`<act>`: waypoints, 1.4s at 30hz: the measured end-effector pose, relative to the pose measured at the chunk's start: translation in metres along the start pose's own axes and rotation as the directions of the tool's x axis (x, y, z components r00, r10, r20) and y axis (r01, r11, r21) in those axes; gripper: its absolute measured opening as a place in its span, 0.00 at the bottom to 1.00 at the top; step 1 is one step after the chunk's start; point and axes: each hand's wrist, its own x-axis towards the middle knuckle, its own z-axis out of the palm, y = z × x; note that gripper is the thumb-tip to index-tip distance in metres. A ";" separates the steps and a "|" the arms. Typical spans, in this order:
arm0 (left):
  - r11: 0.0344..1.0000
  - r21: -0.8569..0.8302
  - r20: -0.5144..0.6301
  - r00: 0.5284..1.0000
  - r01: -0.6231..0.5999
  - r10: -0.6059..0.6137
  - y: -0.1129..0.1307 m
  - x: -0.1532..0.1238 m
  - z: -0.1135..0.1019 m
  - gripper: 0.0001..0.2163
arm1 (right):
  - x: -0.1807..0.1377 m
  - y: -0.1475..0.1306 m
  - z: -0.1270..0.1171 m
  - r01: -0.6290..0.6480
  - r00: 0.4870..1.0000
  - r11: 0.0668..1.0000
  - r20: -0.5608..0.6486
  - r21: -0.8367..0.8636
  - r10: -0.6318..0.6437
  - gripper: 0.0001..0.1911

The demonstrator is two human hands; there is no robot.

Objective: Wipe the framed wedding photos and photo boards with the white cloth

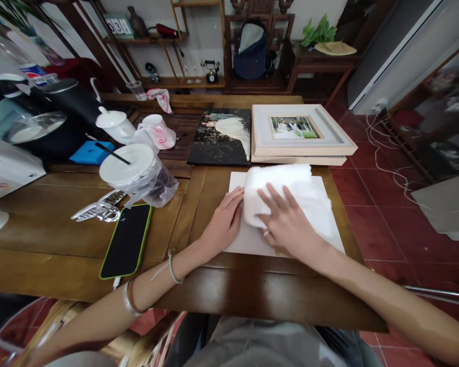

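Note:
A folded, fluffy white cloth lies on a flat white board near the right end of the wooden table. My right hand rests on top of the cloth with its fingers spread, a ring on one of them. At the cloth's left edge, my left hand lies with its fingers stretched out, over the left side of the board. Neither hand grips anything that I can see. Part of the board is hidden under the cloth and my right forearm.
Behind the board lie a dark photo panel and stacked pale frames, the top one holding a photo. Leftward are a phone, silver scissors, a lidded cup with straw, a white teapot and a blue packet.

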 end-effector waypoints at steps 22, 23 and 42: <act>0.999 -0.038 -0.052 0.998 -0.020 0.018 0.003 0.001 -0.002 0.17 | -0.003 0.009 -0.012 -0.098 0.995 0.989 0.018 0.113 0.097 0.16; 0.999 -0.045 -0.075 0.997 -0.020 0.016 0.004 0.001 -0.003 0.17 | 0.000 0.007 -0.009 -0.095 0.995 0.991 0.022 0.099 0.093 0.16; 1.000 0.000 -0.004 1.000 -0.003 0.003 0.008 0.001 -0.004 0.16 | -0.065 0.028 -0.054 0.143 0.984 0.893 0.039 0.427 -0.176 0.08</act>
